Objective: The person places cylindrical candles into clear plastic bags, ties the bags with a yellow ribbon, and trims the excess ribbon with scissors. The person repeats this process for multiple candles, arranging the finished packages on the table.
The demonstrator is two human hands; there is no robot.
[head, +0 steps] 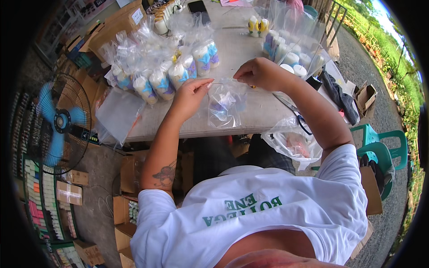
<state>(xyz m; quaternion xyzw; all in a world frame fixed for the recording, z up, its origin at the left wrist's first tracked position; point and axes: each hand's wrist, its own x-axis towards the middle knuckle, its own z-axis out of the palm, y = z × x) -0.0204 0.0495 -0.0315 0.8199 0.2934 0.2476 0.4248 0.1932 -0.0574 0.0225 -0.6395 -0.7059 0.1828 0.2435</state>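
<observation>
A clear plastic bag (pixel 224 114) sits near the table's front edge, with purple and light-blue decoration showing through it. Above its gathered top, my left hand (pixel 192 97) pinches a thin tie (pixel 218 83) between thumb and forefinger. My right hand (pixel 258 73) is bent over the bag's other side, its fingertips pinched at what looks like the tie's far end. Left of the bag stand several bagged white candles (pixel 161 83) with blue and purple decoration. More white candles (pixel 292 57) are grouped in open clear plastic beyond my right hand.
Scissors (pixel 303 124) lie beside my right forearm. Flat plastic bags (pixel 119 105) overhang the table (pixel 167 125) at left. A white plastic bag (pixel 295 144) hangs at the front edge. At the back are a phone (pixel 198 10) and small yellow-decorated candles (pixel 258 26). A fan (pixel 62 121) stands left.
</observation>
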